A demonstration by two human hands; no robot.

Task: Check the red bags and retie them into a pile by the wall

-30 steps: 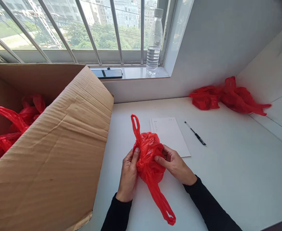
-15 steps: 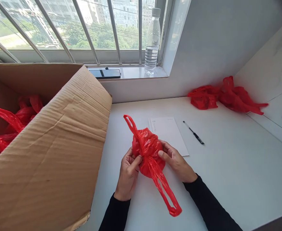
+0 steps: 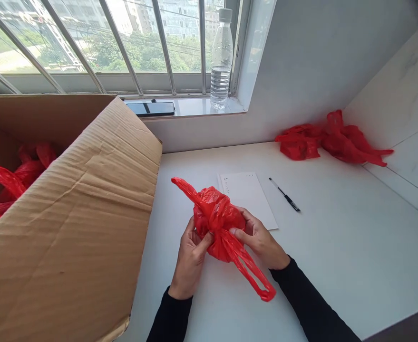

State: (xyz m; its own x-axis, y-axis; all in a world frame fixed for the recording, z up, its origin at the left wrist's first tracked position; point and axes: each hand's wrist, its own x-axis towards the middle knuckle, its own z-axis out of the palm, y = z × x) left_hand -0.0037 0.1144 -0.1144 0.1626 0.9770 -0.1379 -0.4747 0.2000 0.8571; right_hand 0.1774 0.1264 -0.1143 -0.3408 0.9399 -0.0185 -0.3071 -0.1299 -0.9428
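Note:
A knotted red plastic bag (image 3: 218, 213) is held over the white table between both hands. My left hand (image 3: 190, 259) grips its left side, with the thumb pressed near the knot. My right hand (image 3: 260, 240) is closed on the right side, thumb on top and fingers partly hidden behind the bag. One handle loop sticks out to the upper left, and the other hangs toward the lower right. What is inside the bag cannot be seen. Behind it lies a white notepad (image 3: 249, 194), partly covered by the bag.
A large cardboard box (image 3: 76, 228) with red bags (image 3: 30, 171) inside stands at the left. A black pen (image 3: 285, 194) lies right of the notepad. More red bags (image 3: 347, 140) rest by the wall. A phone (image 3: 155, 109) and water bottle (image 3: 220, 66) are on the windowsill.
Both hands have turned the bag slightly counterclockwise; its lower loop has swung up and right, its upper loop down and left. The view has shifted a little.

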